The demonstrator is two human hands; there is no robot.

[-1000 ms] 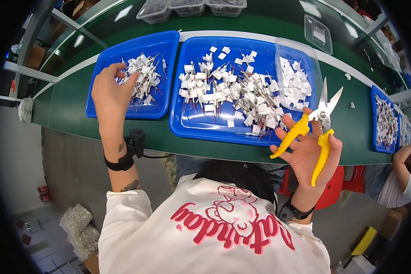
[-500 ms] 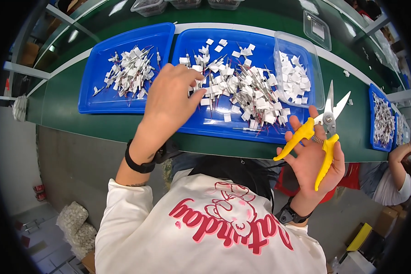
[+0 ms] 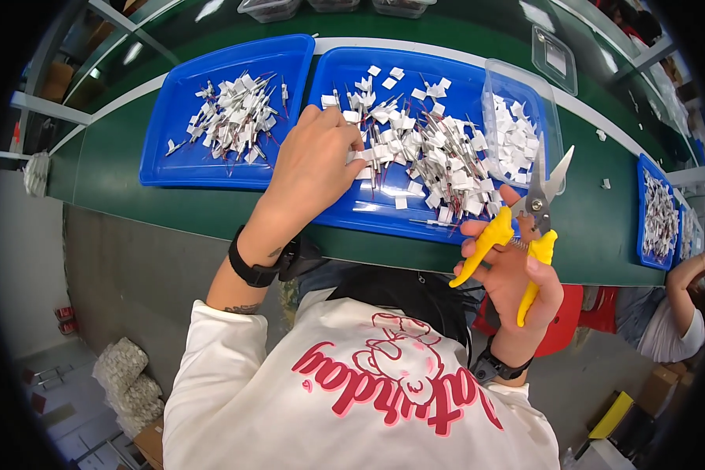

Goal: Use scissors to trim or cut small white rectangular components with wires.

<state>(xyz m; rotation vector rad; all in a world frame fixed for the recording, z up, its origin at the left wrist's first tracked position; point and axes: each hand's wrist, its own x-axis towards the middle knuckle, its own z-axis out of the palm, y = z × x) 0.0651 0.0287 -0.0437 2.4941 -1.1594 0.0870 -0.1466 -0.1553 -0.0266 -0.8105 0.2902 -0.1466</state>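
Observation:
My left hand (image 3: 315, 160) is over the left part of the middle blue tray (image 3: 360, 219), thumb and forefinger pinched at a white-tagged part (image 3: 366, 154) at the edge of the pile; the other fingers are curled. My right hand (image 3: 517, 286) holds yellow-handled snips (image 3: 537, 205) in front of the tray's right end. Their pointed blades stand apart and tilt up to the right. In the middle tray lies a pile of thin wired parts (image 3: 450, 168) with white tags and red and dark leads.
A second blue tray (image 3: 153, 157) on the left holds more tagged parts. A clear plastic box (image 3: 554, 133) with white pieces sits in the middle tray's right end. Clear lid (image 3: 554, 59) lies behind. Another person's arm (image 3: 685, 290) is at far right, near another filled blue tray (image 3: 648, 254).
My left hand's thumb and forefinger have closed together at the pile. The right hand and snips have shifted left, and the blades have come closer together. The view has shifted slightly.

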